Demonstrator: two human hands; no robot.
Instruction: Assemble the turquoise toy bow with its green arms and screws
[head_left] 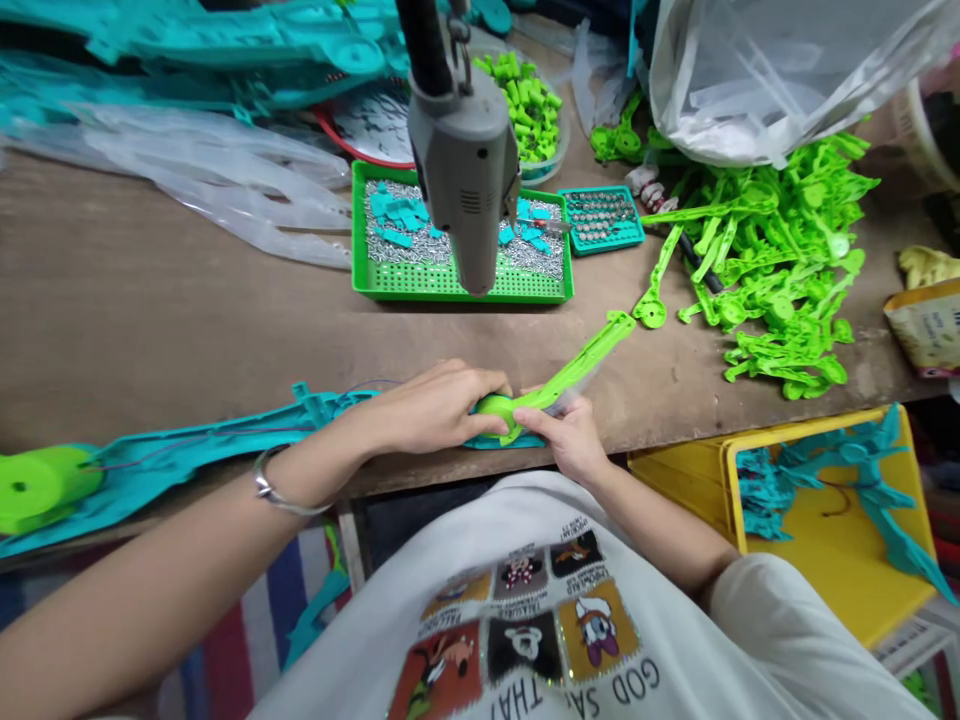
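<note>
My left hand (435, 405) lies over the round end of a long lime-green plastic part (577, 370), fingers curled down onto it. My right hand (571, 435) pinches the same green part from below, near its round end. The green part rests on a long teal plastic piece (225, 445) that runs left along the table's front edge to a lime-green spool (37, 485). A thin wire runs along the teal piece.
A grey powered screwdriver (465, 160) hangs over a green tray (457, 285) of screws and teal bits. A small teal tray (600, 215), a bowl of green pieces (529, 100), a pile of green parts (780, 260), and a yellow crate (825, 520) with teal parts surround the wooden table (150, 300).
</note>
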